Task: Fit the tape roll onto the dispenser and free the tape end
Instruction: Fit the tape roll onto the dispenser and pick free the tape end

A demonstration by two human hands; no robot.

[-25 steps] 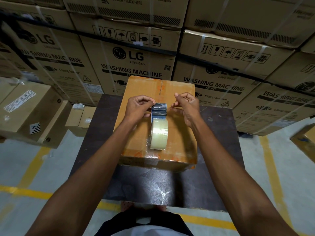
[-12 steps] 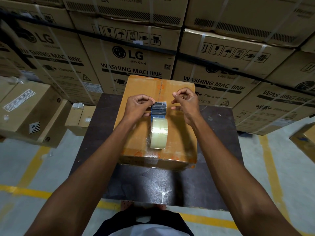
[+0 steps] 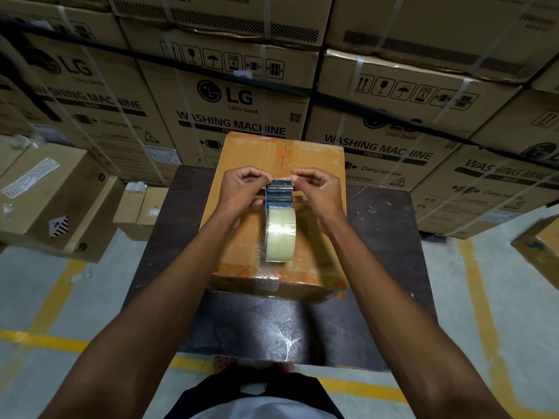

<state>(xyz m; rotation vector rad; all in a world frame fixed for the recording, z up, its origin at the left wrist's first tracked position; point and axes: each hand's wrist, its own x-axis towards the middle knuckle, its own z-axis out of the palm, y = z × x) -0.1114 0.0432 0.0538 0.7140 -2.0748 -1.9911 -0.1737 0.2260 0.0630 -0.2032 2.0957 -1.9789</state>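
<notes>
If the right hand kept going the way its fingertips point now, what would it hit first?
Right hand points leftward at the dispenser; it would likely press into the dispenser's front end, then the left hand. Depth is uncertain.

A single wide-angle view looks from the person's head forward and steeply down, so both forearms run up from the bottom corners toward the middle of the frame. It sits close over a dark table (image 3: pixel 169 267) bearing a cardboard box (image 3: pixel 314 158), with the person's torso at the bottom edge. Ahead, stacked washing machine cartons (image 3: pixel 230 110) fill the upper half, bowed by the lens, and the painted floor (image 3: pixel 48 297) flanks the table.
</notes>
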